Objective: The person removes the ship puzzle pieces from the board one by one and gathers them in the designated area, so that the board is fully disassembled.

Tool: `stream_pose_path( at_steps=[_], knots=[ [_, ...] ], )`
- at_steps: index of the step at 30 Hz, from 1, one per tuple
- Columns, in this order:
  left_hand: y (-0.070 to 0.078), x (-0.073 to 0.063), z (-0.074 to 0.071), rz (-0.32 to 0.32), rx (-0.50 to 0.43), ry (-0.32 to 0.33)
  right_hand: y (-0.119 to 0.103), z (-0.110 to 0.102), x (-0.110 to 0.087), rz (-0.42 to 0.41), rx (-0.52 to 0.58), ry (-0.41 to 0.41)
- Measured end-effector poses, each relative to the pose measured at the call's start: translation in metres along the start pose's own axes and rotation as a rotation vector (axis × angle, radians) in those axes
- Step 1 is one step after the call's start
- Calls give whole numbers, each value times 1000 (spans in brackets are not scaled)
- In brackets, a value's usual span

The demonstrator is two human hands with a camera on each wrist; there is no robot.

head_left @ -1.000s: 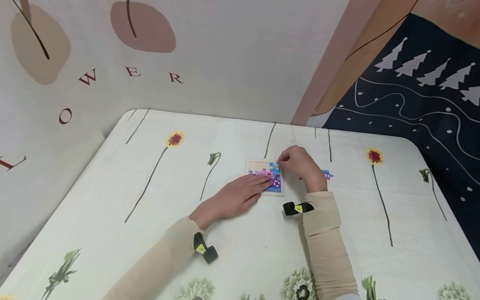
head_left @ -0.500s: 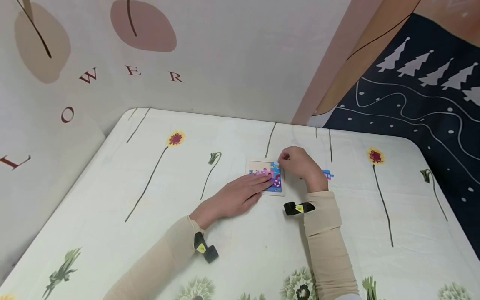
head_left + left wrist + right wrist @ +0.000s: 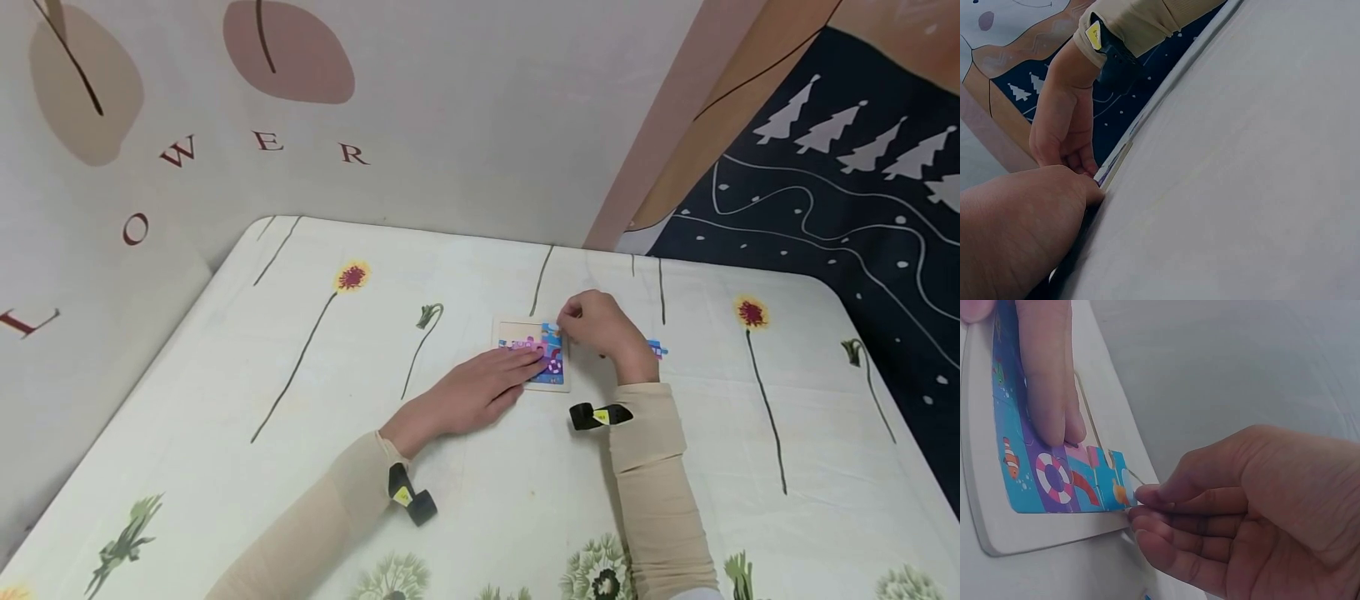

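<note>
Puzzle board [image 3: 517, 331]: it lies flat on the worktop [image 3: 480, 517], toward the far edge, within reach of both my hands. Its recess is filled where visible along the near edge and up the right edge; bare wood shows at the far left corner.

Left hand [image 3: 472, 387]: I rest it across the board's left edge, fingers straight and side by side, fingertips on the fitted pieces [image 3: 1032, 487] left of the lifebuoy print [image 3: 1053, 479]. It grips nothing and, I judge, serves to steady the board.

Right hand [image 3: 600, 327]: thumb and fingertips are brought together, pinching the outer end of the blue corner piece [image 3: 1120, 489] at the board's far right corner.

Step in hand: seating the corner piece, by my judgement. I cannot tell whether it is fully down.

Next move: this calls for squaring the piece to the recess walls, checking its joint with the neighbouring piece, pressing it level and only then releasing the pinch. A sideways push could unseat the neighbour.

Remaining stock: a loose piece [image 3: 657, 348] lies on the worktop beyond the board's right edge, partly hidden by my right wrist.
</note>
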State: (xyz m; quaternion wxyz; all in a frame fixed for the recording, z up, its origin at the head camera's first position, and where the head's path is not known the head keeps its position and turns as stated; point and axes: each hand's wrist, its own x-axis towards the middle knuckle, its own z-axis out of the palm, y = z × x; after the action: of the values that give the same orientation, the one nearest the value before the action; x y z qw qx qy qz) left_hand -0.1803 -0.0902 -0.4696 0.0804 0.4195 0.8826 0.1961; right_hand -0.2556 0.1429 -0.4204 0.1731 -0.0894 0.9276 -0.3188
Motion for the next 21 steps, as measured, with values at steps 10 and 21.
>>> stream_pose_path(
  at_steps=[10, 21],
  knots=[
    [0, 0, 0, -2, -1, 7, 2, -1, 0, 10, 45, 7],
    [1, -1, -1, 10, -7, 14, 3, 2, 3, -34, 83, -2]
  ],
)
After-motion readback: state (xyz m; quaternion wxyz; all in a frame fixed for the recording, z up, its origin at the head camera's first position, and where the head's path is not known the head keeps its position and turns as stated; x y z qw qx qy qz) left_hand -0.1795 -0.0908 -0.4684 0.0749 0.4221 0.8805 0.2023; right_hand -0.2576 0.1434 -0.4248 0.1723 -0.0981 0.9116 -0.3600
